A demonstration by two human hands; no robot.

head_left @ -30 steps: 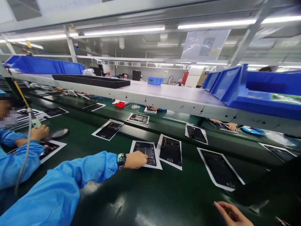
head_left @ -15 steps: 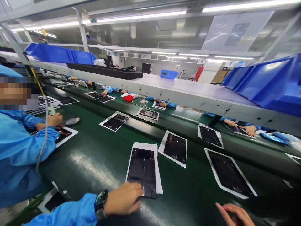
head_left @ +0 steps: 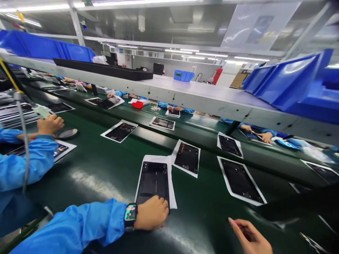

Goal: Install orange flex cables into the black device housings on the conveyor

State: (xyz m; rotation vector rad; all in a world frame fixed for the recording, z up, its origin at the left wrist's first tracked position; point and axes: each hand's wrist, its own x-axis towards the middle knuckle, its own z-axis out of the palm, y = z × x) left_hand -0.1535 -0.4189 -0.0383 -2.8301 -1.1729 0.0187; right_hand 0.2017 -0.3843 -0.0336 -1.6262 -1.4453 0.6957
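Note:
My left hand (head_left: pixel 152 212), below a blue sleeve and a black smartwatch (head_left: pixel 130 216), lies over the near edge of a black tablet housing (head_left: pixel 152 178). Its fingers are curled and the fingertips hidden, so what they grip does not show. The housing lies flat on a white sheet (head_left: pixel 172 199), its inner side up. At the lower right, my right hand (head_left: pixel 249 234) hovers over the green bench, thumb and finger pinched together. Anything between those tips is too small to make out. A second housing (head_left: pixel 241 180) on its sheet lies beyond that hand.
More housings on sheets (head_left: pixel 186 157) lie along the green bench (head_left: pixel 106 158). On the left, a co-worker's hand (head_left: pixel 50 123) is beside a round dish (head_left: pixel 66 133). Overhead runs a shelf (head_left: pixel 185 97) with blue bins (head_left: pixel 288 83). Co-workers' hands (head_left: pixel 258 134) show across the bench.
My left hand has shifted right along the housing's near edge, covering its near right corner. My right hand shows more fully. The view has turned a little right and down.

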